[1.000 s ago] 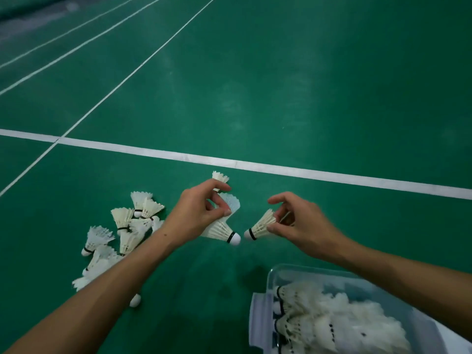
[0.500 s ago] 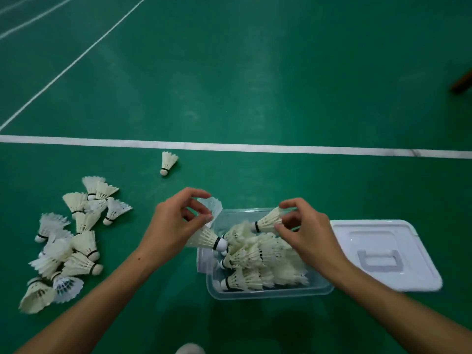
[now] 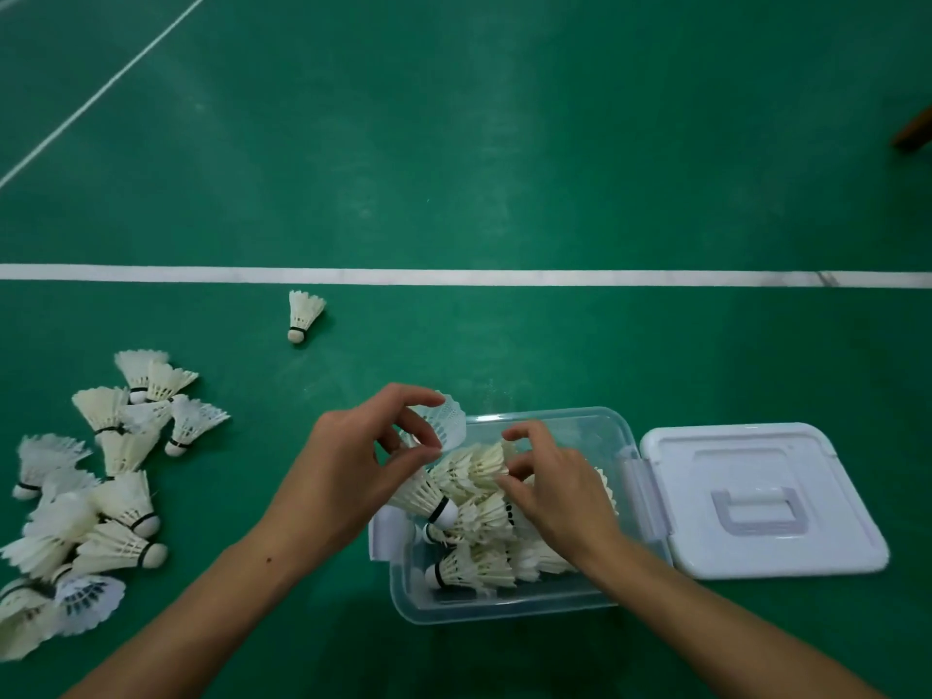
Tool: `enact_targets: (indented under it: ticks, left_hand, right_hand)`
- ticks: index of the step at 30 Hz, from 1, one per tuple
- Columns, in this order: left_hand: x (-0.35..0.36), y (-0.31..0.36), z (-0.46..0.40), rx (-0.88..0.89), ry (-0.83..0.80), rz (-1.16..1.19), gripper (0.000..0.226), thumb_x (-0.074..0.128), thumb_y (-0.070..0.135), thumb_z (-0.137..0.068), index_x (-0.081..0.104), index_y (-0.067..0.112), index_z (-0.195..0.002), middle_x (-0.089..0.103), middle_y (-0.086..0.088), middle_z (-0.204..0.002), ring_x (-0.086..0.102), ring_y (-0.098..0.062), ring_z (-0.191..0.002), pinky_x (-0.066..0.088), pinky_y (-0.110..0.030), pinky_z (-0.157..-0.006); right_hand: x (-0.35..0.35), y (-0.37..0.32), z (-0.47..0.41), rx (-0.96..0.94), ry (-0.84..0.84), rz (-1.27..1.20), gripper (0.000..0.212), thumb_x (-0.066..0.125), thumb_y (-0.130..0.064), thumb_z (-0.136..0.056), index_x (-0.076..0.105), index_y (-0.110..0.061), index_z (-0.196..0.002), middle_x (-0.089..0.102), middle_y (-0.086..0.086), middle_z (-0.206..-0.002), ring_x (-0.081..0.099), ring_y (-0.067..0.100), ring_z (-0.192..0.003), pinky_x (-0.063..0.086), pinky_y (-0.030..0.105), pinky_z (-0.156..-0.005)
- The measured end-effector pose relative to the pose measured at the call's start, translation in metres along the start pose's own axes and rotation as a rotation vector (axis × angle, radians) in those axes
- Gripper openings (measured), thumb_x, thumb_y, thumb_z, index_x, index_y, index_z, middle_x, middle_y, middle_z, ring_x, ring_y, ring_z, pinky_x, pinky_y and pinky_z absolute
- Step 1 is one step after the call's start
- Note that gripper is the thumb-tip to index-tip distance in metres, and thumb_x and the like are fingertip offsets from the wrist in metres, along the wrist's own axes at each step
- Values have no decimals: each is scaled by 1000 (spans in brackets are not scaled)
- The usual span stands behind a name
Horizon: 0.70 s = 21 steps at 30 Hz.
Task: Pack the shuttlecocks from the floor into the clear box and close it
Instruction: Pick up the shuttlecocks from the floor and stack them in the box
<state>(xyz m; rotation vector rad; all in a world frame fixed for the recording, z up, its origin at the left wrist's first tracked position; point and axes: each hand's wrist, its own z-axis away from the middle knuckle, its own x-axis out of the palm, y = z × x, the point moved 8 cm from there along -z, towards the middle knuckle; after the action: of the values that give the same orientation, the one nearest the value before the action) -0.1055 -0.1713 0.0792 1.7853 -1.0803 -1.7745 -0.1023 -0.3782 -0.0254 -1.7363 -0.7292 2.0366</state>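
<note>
Over the clear box (image 3: 509, 610), the left hand (image 3: 348, 476) pinches two shuttlecocks (image 3: 428, 491) cork-down, likely to nest them, while the right hand (image 3: 555, 491) curls onto a shuttlecock (image 3: 486, 464) already inside, lid (image 3: 756, 502) open alongside.

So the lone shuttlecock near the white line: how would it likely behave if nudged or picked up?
The lone shuttlecock lies on its side, a thin feather skirt on a small round cork, so it probably weighs very little. Nudged, it would likely swing in an arc round the cork rather than roll straight. The feathers look thin and might bend under a hard pinch.
</note>
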Motion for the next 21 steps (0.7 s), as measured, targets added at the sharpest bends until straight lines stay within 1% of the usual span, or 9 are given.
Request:
enact_targets:
  ticks: [2,3,5,7,9,12,14,18,21]
  left_hand:
    - [5,2,-1,8,-36,-15,47,85,17,-85,65,34,-124,75,24,-92,68,-12,-72,44,-10,-64]
    - [8,3,-2,7,-55,-22,47,85,17,-86,65,35,-124,75,24,-92,67,-12,-73,44,-10,-64]
    - [15,3,-4,2,-99,-41,48,84,18,-87,63,36,-125,75,26,-92,67,-11,-74,45,-12,-65]
    - [20,4,-7,-10,-137,-42,48,84,21,-87,61,37,-127,74,27,-93,67,-10,-76,46,-14,-67]
    - [24,6,-10,-18,-161,-37,49,83,23,-88,60,38,-129,74,27,-93,67,-9,-77,49,-17,-69]
    - [32,14,-16,-13,-211,-14,53,83,22,-88,57,36,-132,75,25,-92,68,-9,-79,52,-19,-70]
    - [39,22,-21,8,-247,3,55,84,20,-88,56,36,-132,76,23,-92,69,-11,-78,52,-19,-70]
    - [51,35,-29,39,-300,75,55,85,21,-87,55,33,-133,77,20,-92,71,-12,-75,57,-28,-72]
    - [52,37,-31,49,-294,122,54,85,21,-86,57,31,-131,78,17,-91,71,-14,-75,55,-24,-69]
  right_hand:
    - [3,-1,-1,-16,-28,12,46,74,-37,-95,50,-28,-133,80,-11,-105,64,-3,-74,52,23,-68]
    - [3,-2,-2,-16,-40,-4,45,74,-37,-95,50,-29,-132,79,-10,-107,61,-5,-75,50,21,-69]
    - [1,-2,-3,1,-77,-71,46,74,-40,-94,51,-30,-132,77,-9,-114,66,0,-93,52,23,-79]
    - [-5,1,1,10,-99,-112,51,74,-47,-92,50,-33,-134,71,-15,-121,63,3,-111,52,27,-93]
    - [-21,3,9,-12,-53,-97,52,76,-48,-90,51,-34,-134,66,-20,-123,59,1,-115,54,30,-98]
    - [-53,-2,22,-91,75,-151,53,84,-35,-86,58,-30,-131,67,-21,-122,62,-1,-114,56,24,-93]
    - [-66,-14,29,-171,104,-186,53,87,-29,-84,61,-29,-130,68,-21,-122,62,0,-116,55,21,-91]
    - [-61,-34,32,-307,75,-141,51,86,-26,-85,62,-26,-130,68,-18,-120,60,2,-117,55,31,-94]
    - [-60,-34,31,-316,119,-128,44,84,-24,-87,63,-25,-126,70,-15,-109,65,2,-105,58,36,-87]
